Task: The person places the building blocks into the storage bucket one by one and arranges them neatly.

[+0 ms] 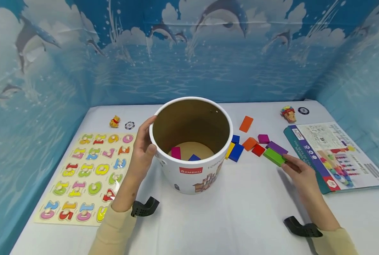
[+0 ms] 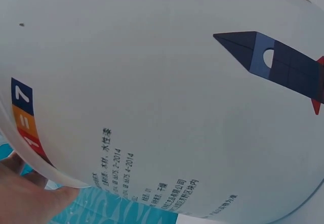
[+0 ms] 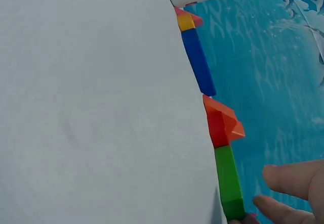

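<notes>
In the head view a white round bucket (image 1: 183, 180) stands mid-table, with a pink block (image 1: 176, 152) and a blue block (image 1: 194, 158) on its bottom. My left hand (image 1: 142, 154) holds the bucket's left side at the rim, thumb toward me and fingers farther back. On the right, my right hand (image 1: 299, 175) has its fingertips right at the near end of a green block (image 1: 273, 157). The right wrist view shows its fingers (image 3: 293, 178) spread, with a dark fingertip beside that block's end. A purple block (image 1: 277, 147) lies just behind the green one.
Red (image 1: 258, 150), orange (image 1: 246, 124), blue (image 1: 236, 152) and other blocks lie right of the bucket. A number puzzle board (image 1: 90, 170) is at left, a boxed set (image 1: 345, 156) at right. Two small figures (image 1: 114, 122) (image 1: 288, 114) stand near the back edge.
</notes>
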Available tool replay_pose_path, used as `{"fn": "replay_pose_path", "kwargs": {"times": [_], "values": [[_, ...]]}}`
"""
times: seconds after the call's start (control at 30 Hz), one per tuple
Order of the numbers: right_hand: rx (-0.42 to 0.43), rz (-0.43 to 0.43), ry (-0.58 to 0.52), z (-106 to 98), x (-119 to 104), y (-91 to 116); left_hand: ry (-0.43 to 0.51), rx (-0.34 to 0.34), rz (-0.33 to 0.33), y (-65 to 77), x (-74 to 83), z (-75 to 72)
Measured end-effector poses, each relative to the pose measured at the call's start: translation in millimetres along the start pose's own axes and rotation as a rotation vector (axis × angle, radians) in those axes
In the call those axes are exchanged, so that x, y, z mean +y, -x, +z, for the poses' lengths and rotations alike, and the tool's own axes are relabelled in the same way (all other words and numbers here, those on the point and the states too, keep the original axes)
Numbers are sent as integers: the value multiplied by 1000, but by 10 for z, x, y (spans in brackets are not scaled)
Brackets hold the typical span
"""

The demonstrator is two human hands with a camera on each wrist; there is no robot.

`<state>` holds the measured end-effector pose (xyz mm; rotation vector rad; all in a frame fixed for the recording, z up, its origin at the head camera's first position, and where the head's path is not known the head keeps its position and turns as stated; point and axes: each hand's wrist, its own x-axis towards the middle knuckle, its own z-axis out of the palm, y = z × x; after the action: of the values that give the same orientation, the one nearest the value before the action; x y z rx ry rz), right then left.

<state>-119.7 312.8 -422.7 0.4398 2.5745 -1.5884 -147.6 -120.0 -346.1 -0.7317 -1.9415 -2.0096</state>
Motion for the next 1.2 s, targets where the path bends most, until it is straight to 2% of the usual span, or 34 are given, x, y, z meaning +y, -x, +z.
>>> {"fn": "replay_pose_path", "kwargs": {"times": [0.13, 0.27, 0.4, 0.5, 0.63, 0.7, 0.77, 0.83, 0.93, 0.97, 1.07, 1.13, 1.2], "values": [[39, -45, 125, 62, 21, -36, 5, 2, -2, -2, -1, 2], [63, -89, 204, 120, 30, -99, 5, 5, -4, -1, -3, 4], [94, -154, 230, 184, 30, -160, 6, 8, 2, -2, 0, 6], [100, -143, 213, 190, -11, -158, 10, 10, 6, -6, -1, 12], [51, -105, 75, 128, -152, -96, 11, 9, 8, -10, -1, 20], [9, -99, -39, 97, -262, -55, 9, 9, 8, -11, -1, 21], [-52, -110, -223, 64, -406, -9, 6, 9, 9, -16, -1, 25], [-123, -149, -453, 35, -579, 44, 3, 8, 6, -19, -1, 28], [-235, -250, -767, 15, -902, 139, 3, 6, 4, -18, 0, 30], [-267, -299, -824, 19, -1023, 172, 2, 7, 4, -17, 2, 30], [-341, -424, -908, 84, -1413, 266, 9, 6, 8, -14, -1, 22], [-414, -462, -946, 162, -1666, 308, 9, 8, 11, -12, -2, 16], [-499, -458, -975, 271, -1890, 327, 13, 8, 12, -10, -7, 11]]}}
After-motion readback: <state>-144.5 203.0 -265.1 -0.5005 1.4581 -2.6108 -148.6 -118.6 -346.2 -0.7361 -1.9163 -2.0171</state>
